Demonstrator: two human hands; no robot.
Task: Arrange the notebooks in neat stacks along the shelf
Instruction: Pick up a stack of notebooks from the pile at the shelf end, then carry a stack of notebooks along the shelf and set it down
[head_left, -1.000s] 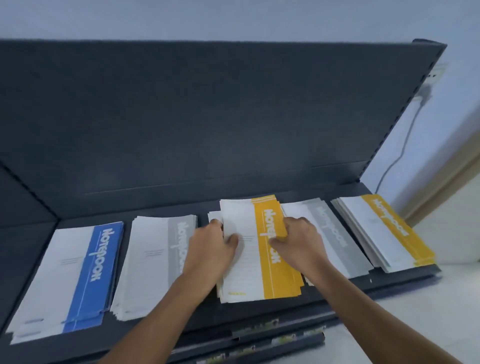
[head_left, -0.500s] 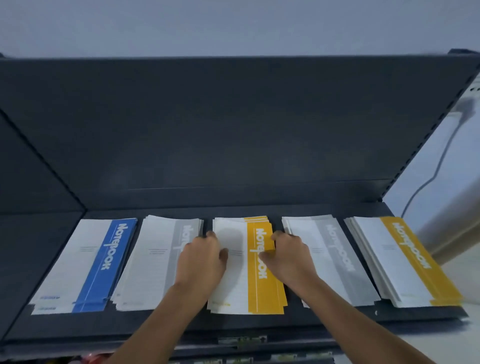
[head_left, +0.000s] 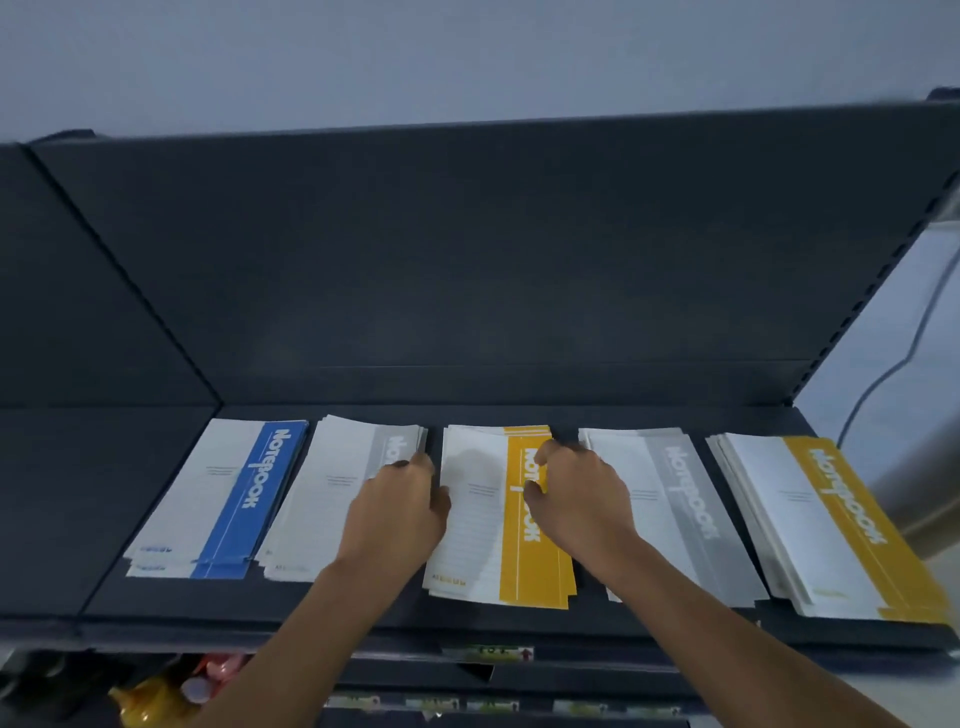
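Five notebook stacks (head_left: 478, 519) sit side by side on the shelf (head_left: 498, 621).

L hand (head_left: 400, 504), R hand (head_left: 582, 499) hold mid yellow stack (head_left: 478, 525).

notebooks (head_left: 478, 525) | five flat stacks, side by side on shelf (head_left: 156, 613) | blue, grey, yellow, grey, yellow

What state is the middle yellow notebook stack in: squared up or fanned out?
The middle yellow stack is slightly fanned: at its near end, lower covers stick out past the top one, mostly at the right corner.
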